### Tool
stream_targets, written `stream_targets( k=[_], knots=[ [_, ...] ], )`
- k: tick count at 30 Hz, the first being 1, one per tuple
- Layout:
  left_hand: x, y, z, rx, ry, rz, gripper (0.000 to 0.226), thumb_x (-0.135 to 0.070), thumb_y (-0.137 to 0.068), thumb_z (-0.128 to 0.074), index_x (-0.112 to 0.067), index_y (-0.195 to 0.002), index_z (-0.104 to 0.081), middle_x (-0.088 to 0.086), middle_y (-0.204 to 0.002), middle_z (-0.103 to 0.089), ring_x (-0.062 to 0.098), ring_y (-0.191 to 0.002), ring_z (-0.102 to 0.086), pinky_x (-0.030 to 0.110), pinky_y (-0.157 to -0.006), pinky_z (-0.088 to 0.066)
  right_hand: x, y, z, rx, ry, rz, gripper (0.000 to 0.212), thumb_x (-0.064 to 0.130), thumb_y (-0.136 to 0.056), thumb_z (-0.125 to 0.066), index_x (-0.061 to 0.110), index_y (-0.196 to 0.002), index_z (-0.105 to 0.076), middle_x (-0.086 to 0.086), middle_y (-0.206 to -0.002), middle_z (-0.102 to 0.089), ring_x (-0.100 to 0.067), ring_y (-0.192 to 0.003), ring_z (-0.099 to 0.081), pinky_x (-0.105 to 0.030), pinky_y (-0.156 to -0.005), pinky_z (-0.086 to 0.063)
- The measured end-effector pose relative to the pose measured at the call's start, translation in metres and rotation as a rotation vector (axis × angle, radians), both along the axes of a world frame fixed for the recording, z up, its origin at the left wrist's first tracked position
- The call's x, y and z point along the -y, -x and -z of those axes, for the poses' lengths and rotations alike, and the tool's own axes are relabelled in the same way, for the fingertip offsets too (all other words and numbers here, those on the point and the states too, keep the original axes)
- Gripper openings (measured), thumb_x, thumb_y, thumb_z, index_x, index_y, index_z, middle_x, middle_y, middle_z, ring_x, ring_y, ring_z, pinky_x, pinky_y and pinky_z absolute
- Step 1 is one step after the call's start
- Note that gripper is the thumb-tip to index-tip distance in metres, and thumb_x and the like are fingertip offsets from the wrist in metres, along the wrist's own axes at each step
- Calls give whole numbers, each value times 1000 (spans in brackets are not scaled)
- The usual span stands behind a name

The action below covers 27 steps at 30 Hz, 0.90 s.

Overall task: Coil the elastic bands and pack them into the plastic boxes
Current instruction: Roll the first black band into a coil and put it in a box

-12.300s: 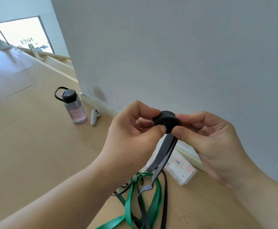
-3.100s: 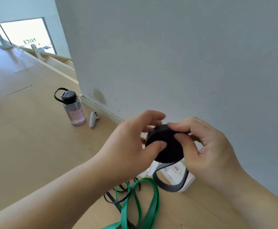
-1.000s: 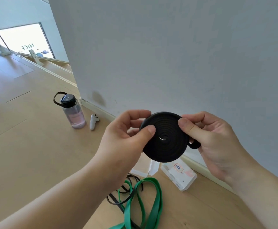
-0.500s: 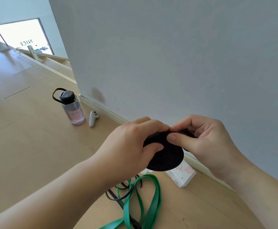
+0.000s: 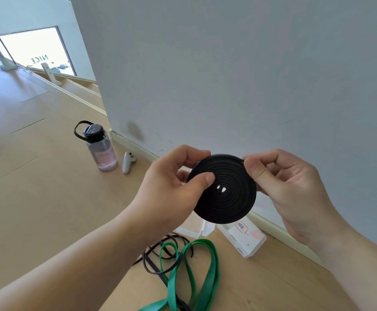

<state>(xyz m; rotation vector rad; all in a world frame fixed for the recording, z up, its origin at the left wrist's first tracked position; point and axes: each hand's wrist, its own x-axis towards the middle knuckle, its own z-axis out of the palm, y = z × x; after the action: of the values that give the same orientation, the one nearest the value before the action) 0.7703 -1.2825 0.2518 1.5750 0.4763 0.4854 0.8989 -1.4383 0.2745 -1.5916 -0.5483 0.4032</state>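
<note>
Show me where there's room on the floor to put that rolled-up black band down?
Most bare floor lies left of the loose black bands, nearer than the water bottle. A smaller patch sits right of the green band, before the labelled box. Directly under the coiled black band it is crowded.

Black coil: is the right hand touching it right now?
Touching. The head view shows the right hand pinching the black coil at its upper edge, thumb overlapping the rim with no gap; the left hand grips the opposite side.

L hand [image 5: 171,187] & R hand [image 5: 288,187] pinching black coiled band [image 5: 224,194], green band [image 5: 196,272] on floor, plastic boxes [image 5: 248,239] by wall
</note>
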Motion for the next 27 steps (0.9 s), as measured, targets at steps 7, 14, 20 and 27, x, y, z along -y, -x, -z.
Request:
stream_targets(
  k=[7, 14, 20, 27],
  knots=[
    [5, -2, 1, -46, -94, -13, 29, -10, -93, -74, -34, -110, -72, -11, -104, -74, 5, -86, -72, 32, -77, -65, 3, -4, 5, 68, 40, 20, 5, 12, -88, -77, 16, -91, -78, -8, -80, -78, -21, -71, -75, -28, -71, -60],
    [4, -2, 2, 27, 61, -76, 29, -8, -93, -75, -33, -108, -74, -1, -104, -78, 25, -94, -77, 49, -85, -64, 6, 1, 4, 57, 36, -66, 33, 29, -67, -84, 25, -99, -80, 0, -93, -81, -15, -89, -77, -24, -80, -60],
    [10, -4, 6, 66, 191, -132, 26, -8, -92, -77, -32, -103, -76, -4, -109, -77, 36, -102, -74, 60, -89, -60, 2, 5, 3, 138, 3, -30, 20, 18, -86, -76, 22, -104, -70, 2, -94, -81, -15, -89, -77, -25, -81, -61],
    [10, -4, 10, 11, 224, -92, 22, -8, -94, -74, -26, -108, -72, -3, -108, -76, 31, -100, -75, 53, -88, -62, -1, 6, 9, 151, 66, 8, 22, 12, -82, -83, 24, -99, -74, 5, -89, -80, -13, -85, -76, -27, -81, -60]
  ],
)
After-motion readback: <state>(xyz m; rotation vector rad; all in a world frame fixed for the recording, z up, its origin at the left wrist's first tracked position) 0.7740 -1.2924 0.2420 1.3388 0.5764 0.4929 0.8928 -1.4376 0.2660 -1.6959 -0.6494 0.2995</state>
